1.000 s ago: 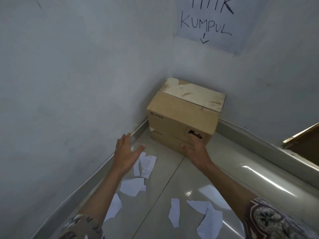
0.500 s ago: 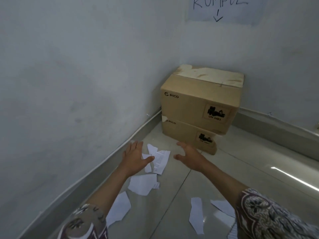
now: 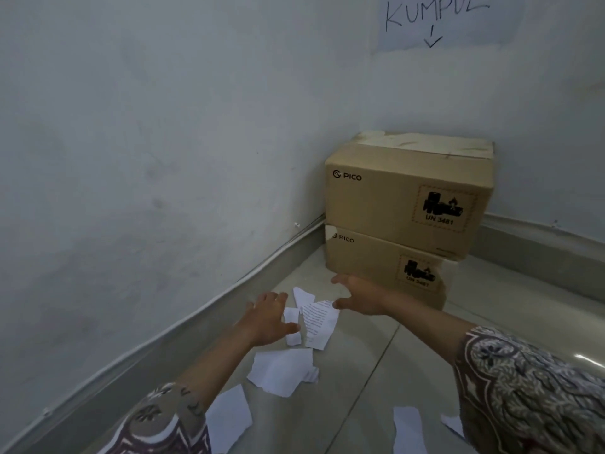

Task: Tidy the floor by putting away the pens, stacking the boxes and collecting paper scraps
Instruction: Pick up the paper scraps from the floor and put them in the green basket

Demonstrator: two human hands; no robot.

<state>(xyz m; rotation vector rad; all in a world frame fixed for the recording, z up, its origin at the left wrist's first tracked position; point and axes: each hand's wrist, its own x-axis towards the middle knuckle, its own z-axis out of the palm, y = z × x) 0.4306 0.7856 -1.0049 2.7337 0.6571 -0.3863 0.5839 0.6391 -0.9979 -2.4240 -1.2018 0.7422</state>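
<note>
Head cam is looking down into a corner. Biggest thing: two PICO boxes point(image 3: 406, 208) already stacked at about 1 o'clock, tight against both walls under a handwritten sign point(image 3: 435, 21). Then paper scraps point(image 3: 319, 321) scattered over the tiled floor point(image 3: 360, 355), nearest bunch dead centre. The printed scrap's long axis runs roughly 12 to 6. The left hand point(image 3: 266, 317) has fingers spread, holding nothing, just at its 9 o'clock; the right hand point(image 3: 358, 298), also spread and empty, hovers at its 2 o'clock. I'd guess either could grab it. No pens visible.
</note>
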